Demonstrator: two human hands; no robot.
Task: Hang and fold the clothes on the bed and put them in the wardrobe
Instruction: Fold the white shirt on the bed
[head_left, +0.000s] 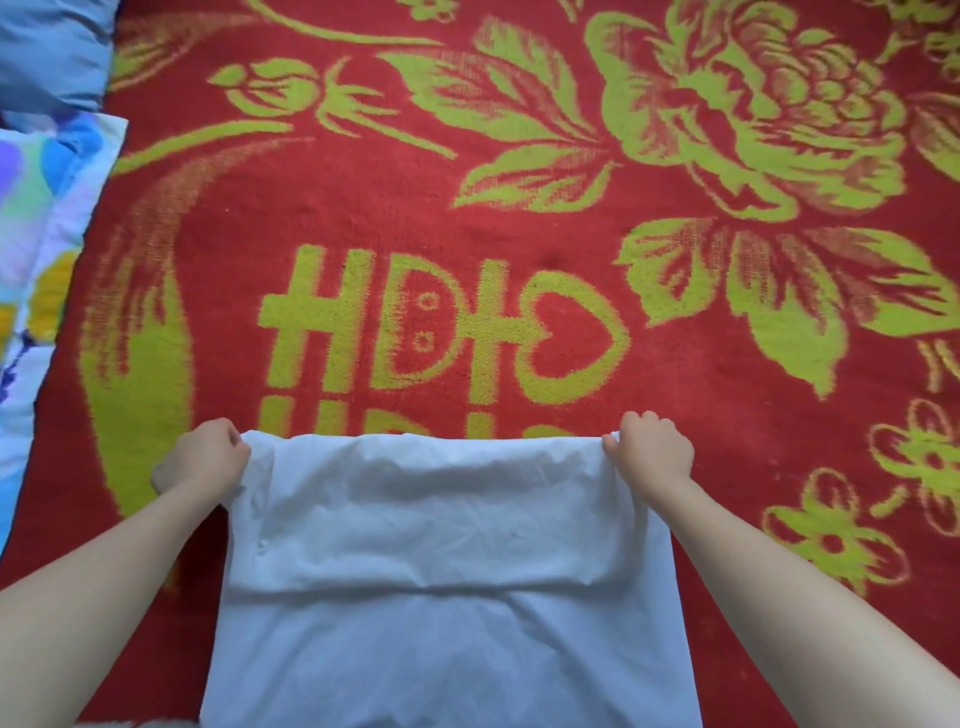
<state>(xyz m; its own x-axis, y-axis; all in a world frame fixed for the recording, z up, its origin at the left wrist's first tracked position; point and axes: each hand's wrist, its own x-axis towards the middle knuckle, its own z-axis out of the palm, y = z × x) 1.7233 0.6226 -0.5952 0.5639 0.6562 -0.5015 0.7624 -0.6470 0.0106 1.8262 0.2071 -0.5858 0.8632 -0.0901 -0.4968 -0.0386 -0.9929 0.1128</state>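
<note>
lying creased and doubled over, white garment (441, 561) on red blanket (363, 208).

item 1: white thin cloth garment (441, 597), matt, soft, lightly creased, pinched in my left hand (208, 457) and my right hand (652, 449).
item 2: red and yellow-green flowered woven blanket (363, 208), matt, fuzzy nap.
item 3: pale blue cloth pillow (47, 47), smooth, matt.
item 4: multicoloured printed cloth sheet (47, 197), smooth.
</note>
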